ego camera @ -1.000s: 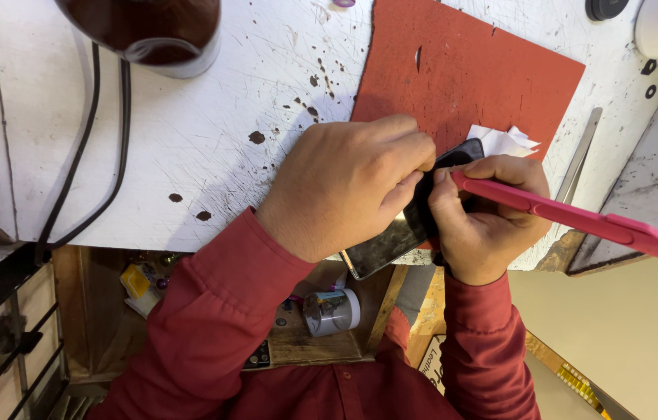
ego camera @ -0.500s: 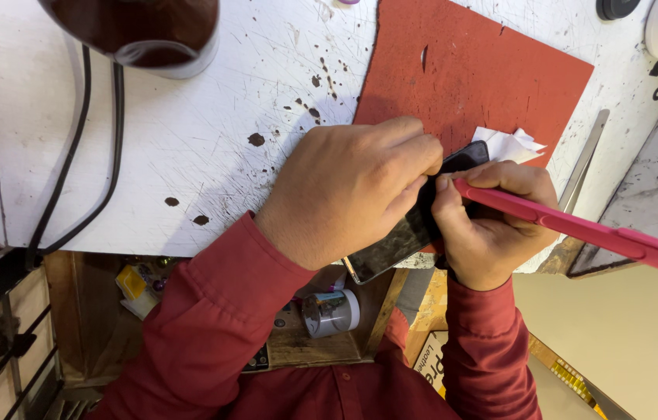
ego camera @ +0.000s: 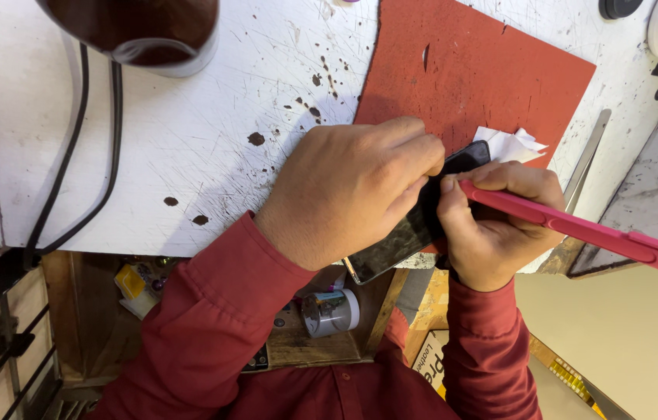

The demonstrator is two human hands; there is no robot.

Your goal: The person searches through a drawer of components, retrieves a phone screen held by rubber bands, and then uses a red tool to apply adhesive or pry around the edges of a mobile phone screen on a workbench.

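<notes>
The left hand (ego camera: 352,190) lies knuckles-up over a flat black slab-shaped phone with a glossy face (ego camera: 411,233), its fingers curled down and closed on the phone's upper part; the right hand (ego camera: 496,225) is closed in a pen-like grip around a long flat pink plastic pry tool (ego camera: 586,232), whose near end meets the phone's edge just beside the left fingertips while its far end juts out past the desk's right edge; the phone sits tilted between the two hands, its lower corner hanging over the front edge of the scratched white desk (ego camera: 212,132), its upper corner resting on a red rectangular mat (ego camera: 477,70); a crumpled scrap of white paper (ego camera: 512,144) lies on the mat just behind the right hand; a slim metal strip (ego camera: 589,152) lies slantwise on the desk to the right of the mat; dark spots fleck the desk left of the mat; a dark round glossy object with a pale rim (ego camera: 142,31) stands at the far left, with black cables (ego camera: 88,155) running down from beside it to the front edge; below the desk an open wooden drawer (ego camera: 298,342) holds a small silvery tin (ego camera: 330,311); both sleeves are dark red.
</notes>
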